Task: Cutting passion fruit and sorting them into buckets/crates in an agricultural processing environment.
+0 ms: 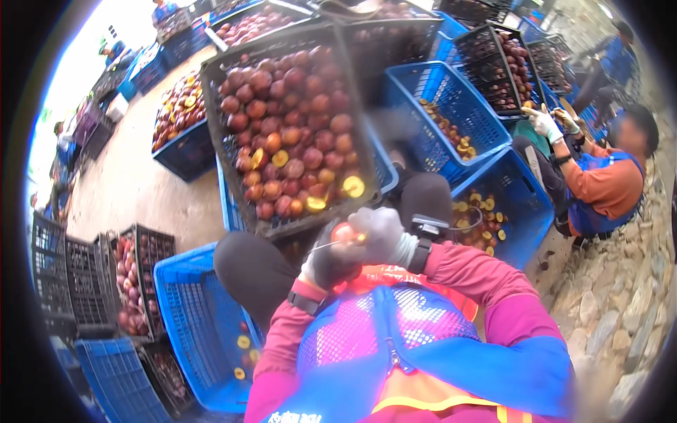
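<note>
In front of my lap, both gloved hands meet around a red plum (344,233) that shows a bit of yellow flesh. My left hand (323,259), in a dark and pale glove, is closed around the fruit from the left. From the right, my right hand (381,235) in a light grey glove presses against it, fingers curled. A thin knife blade (323,246) sticks out leftward from beside the plum; its handle is hidden, apparently within my right hand. Just beyond my hands, a black crate (206,92) full of plums leans toward me, with several cut halves on top.
Left of my knee stands a blue basket (163,282) with a few halves inside. To the right are blue baskets (539,204) (398,74) holding plum halves. A co-worker (599,176) sits at the right beside a stone-covered strip (606,317). Black crates (144,243) stand far left.
</note>
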The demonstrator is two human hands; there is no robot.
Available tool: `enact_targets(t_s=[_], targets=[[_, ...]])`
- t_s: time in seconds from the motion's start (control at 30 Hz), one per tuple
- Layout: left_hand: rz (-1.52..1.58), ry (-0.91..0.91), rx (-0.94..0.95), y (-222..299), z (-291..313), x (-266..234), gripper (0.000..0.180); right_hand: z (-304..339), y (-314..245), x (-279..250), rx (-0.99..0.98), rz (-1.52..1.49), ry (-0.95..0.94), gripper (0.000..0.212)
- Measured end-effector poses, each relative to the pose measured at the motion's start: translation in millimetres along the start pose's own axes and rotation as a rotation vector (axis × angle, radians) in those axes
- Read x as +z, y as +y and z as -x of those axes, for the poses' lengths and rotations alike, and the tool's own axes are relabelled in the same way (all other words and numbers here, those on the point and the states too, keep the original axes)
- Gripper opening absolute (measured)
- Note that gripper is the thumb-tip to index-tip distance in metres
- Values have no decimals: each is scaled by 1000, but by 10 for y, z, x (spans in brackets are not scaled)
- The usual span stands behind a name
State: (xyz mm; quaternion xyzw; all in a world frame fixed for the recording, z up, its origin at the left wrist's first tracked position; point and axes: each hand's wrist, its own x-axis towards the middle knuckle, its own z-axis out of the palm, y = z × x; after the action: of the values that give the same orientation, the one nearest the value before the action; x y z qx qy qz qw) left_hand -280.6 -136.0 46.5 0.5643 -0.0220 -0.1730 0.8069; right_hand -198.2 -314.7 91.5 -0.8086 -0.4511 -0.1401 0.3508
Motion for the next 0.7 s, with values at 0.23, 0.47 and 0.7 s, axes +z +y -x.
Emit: enact_targets(t_s=[0.23, 0.47, 0.7], targets=[[-34, 333, 71, -256, -185, -270, 73, -53, 113, 522, 487, -365, -89, 51], [262, 499, 63, -702, -270, -662, 28, -211, -122, 685, 426, -416, -23, 37], [-189, 314, -184, -220, 113, -622, 51, -212, 4, 710, 156, -123, -61, 42]])
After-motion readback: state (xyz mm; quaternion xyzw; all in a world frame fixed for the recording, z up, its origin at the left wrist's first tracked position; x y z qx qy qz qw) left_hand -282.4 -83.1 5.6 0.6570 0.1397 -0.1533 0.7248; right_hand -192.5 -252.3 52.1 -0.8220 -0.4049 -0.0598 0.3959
